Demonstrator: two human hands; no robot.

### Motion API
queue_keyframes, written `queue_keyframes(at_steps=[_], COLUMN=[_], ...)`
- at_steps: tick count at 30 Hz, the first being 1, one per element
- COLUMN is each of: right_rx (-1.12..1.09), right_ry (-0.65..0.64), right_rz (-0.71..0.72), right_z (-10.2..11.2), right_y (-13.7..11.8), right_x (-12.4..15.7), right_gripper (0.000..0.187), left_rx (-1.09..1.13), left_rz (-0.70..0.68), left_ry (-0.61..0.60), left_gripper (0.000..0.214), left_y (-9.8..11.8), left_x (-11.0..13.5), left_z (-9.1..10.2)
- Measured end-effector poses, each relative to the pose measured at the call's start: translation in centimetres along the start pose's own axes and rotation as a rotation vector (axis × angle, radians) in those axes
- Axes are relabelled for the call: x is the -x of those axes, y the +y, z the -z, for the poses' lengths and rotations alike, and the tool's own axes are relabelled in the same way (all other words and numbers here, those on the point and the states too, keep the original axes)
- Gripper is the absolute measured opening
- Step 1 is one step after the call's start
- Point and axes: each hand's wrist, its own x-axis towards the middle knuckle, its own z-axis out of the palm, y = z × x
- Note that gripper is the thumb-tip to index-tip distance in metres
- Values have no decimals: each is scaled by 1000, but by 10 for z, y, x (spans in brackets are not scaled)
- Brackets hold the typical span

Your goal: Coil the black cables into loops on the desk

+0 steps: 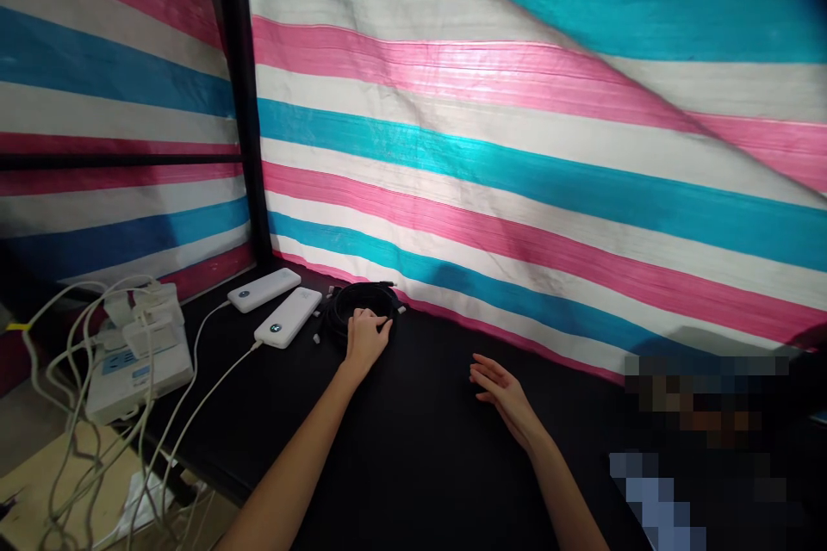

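Observation:
My left hand [365, 337] reaches forward onto a coil of black cable [362, 300] lying at the back of the black table [413, 448]; its fingers curl over the coil's near edge and press on it. My right hand [500, 392] hovers just above the table to the right, fingers stretched out and slightly apart, holding nothing. Two white power banks [289, 317] [264, 288] lie side by side just left of the coil, each with a white cable plugged in.
A white power strip [139, 357] loaded with white chargers and tangled white cables sits at the table's left edge. A pink, blue and white striped tarp [517, 146] hangs behind the table. A blurred patch covers the lower right.

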Motion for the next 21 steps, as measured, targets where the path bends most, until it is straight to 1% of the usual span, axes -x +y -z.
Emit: queue_keyframes(at_steps=[3, 6, 10, 15, 18, 21], right_rx=[7, 3, 16, -10, -27, -38], right_ry=[-9, -27, -22, -21, -14, -7], right_rz=[10, 15, 25, 30, 21, 27], right_z=[1, 3, 6, 6, 3, 0], right_y=[1, 5, 10, 11, 7, 5], right_x=[0, -2, -6, -6, -2, 2], right_gripper=[43, 44, 45, 44, 42, 42], left_rx=[3, -17, -43, 44, 119, 144], left_rz=[7, -37, -96, -53, -28, -5], left_ry=[7, 23, 15, 162, 208, 270], left_gripper=[27, 30, 31, 31, 30, 30], left_y=[0, 0, 1, 1, -1, -3], left_x=[1, 0, -1, -1, -2, -2], left_z=[-1, 3, 8, 6, 6, 8])
